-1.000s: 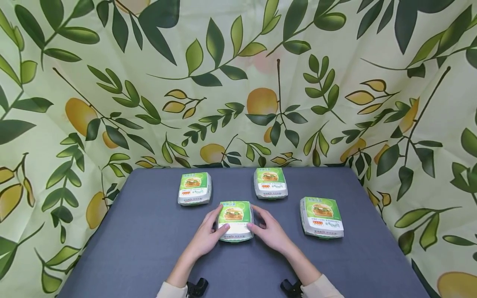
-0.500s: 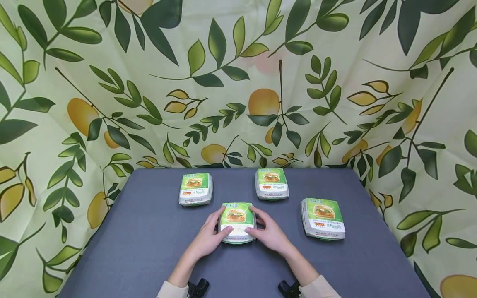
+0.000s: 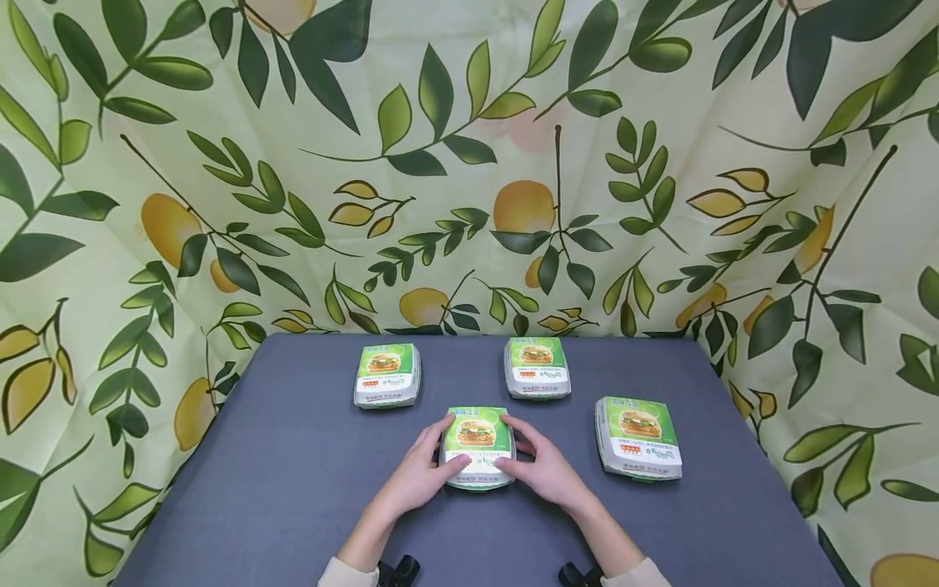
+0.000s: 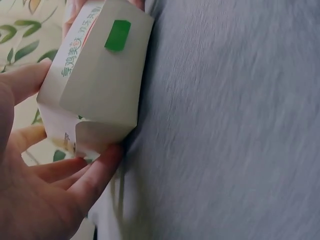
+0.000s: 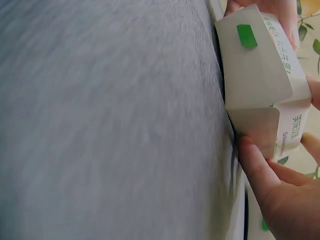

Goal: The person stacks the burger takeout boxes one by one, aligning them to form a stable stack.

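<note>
A burger box [image 3: 477,440] with a green and white lid and a burger picture sits at the front middle of the table. My left hand [image 3: 416,474] holds its left side, thumb at the near edge of the lid and fingers along the side wall. On the opposite side my right hand [image 3: 548,473] holds it the same way. In the left wrist view the box's pale front wall [image 4: 107,75] carries a green tab, and fingertips reach its lower edge. The right wrist view shows the same front wall [image 5: 255,70], with a finger at the bottom corner.
Three matching burger boxes stand around: one at the back left [image 3: 387,375], one at the back middle [image 3: 537,368], one on the right [image 3: 638,438]. The table has a dark grey-blue cloth [image 3: 293,473]. A leaf-patterned curtain [image 3: 455,179] hangs behind and beside it.
Both hands have shifted slightly to the right with the burger box between them. The other boxes keep their places; the head view has tilted a little.
</note>
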Available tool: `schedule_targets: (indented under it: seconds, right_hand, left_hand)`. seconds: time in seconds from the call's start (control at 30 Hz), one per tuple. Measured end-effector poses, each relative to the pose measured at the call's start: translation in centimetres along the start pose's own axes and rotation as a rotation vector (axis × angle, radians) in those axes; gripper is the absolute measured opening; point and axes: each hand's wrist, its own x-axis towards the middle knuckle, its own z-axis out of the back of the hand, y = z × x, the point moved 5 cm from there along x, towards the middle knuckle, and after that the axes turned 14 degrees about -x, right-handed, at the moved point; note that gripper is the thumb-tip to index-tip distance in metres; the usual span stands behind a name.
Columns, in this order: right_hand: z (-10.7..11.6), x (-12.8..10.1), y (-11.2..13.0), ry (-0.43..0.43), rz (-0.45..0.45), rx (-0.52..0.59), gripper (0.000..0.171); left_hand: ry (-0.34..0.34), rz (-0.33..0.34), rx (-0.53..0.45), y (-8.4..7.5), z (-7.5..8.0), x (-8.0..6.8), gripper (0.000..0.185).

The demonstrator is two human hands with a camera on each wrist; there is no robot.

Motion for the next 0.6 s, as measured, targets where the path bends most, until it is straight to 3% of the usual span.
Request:
schedule_targets:
  seconds: [0.33, 0.6]
  right_hand:
    - [1.8, -2.0, -1.5, 0.008, -0.037, -0.033, 0.071]
    - [2.5, -3.2, -1.9, 0.020, -0.038, -0.035, 0.072]
  left_hand:
    - [0.043, -0.021, 0.011, -0.8, -2.6, 0.0, 0.076]
    - [0.045, -0.009, -0.022, -0.3, -3.9, -0.4, 0.081]
